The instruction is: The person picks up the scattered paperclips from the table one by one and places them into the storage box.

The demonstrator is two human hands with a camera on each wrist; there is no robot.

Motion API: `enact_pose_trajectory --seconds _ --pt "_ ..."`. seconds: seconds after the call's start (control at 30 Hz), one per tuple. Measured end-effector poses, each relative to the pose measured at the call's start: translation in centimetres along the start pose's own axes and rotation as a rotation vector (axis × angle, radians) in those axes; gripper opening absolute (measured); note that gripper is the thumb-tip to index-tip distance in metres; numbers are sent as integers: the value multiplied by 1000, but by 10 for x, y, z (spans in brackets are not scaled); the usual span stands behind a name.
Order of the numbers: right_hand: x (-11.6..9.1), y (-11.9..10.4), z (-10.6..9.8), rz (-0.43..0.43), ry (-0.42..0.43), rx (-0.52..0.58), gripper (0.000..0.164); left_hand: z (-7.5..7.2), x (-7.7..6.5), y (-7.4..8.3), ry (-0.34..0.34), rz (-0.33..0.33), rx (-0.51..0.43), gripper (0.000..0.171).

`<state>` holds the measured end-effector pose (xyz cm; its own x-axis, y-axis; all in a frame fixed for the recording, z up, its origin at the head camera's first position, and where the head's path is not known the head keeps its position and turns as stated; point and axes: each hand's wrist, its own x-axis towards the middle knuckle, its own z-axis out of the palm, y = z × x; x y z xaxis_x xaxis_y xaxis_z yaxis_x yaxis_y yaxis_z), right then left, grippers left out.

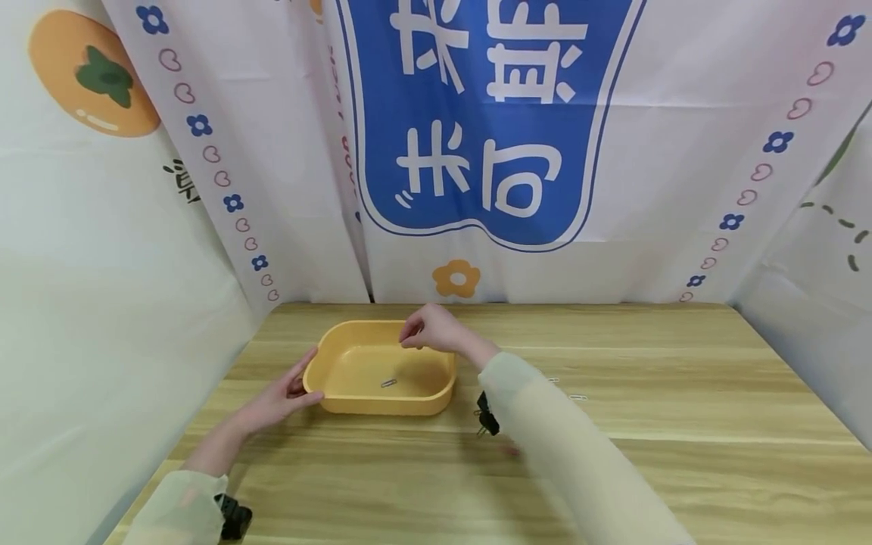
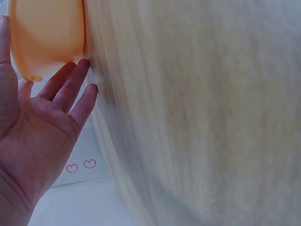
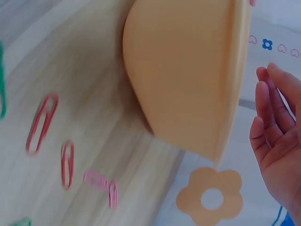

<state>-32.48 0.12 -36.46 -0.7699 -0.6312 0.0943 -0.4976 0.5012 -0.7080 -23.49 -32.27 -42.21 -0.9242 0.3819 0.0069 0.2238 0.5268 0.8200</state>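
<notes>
A yellow-orange plastic tray (image 1: 381,405) with rounded corners stands on the wooden table, one paper clip (image 1: 388,383) lying on its floor. My left hand (image 1: 275,401) steadies the tray's left end: the thumb lies at the front rim, and the fingers, nearly straight, rest against the outer wall, as the left wrist view also shows. Over the tray's right rear part hovers my right hand (image 1: 436,329). Its thumb and index fingertips (image 3: 272,67) come together and the other fingers bend loosely; I cannot tell whether a clip is between them.
On the table to the right of the tray lie red paper clips (image 3: 42,123), pink paper clips (image 3: 95,180) and a green paper clip (image 3: 2,80). My right sleeve (image 1: 579,454) covers part of that area in the head view. A printed cloth (image 1: 306,189) hangs behind the table.
</notes>
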Motion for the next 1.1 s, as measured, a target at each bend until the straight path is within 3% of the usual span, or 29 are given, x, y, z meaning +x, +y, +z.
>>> enact_pose_trajectory --seconds 0.33,0.6,0.93,1.1 --pt "-35 28 -42 -38 41 -16 9 0 -1 4 -1 -24 16 87" --pt "-70 57 -70 7 52 -26 6 1 1 3 1 -20 27 86" --pt "-115 91 -81 20 -2 -47 7 1 2 1 -2 -30 33 86" --pt "-130 113 -80 37 16 -76 5 1 2 0 -5 -24 34 86"
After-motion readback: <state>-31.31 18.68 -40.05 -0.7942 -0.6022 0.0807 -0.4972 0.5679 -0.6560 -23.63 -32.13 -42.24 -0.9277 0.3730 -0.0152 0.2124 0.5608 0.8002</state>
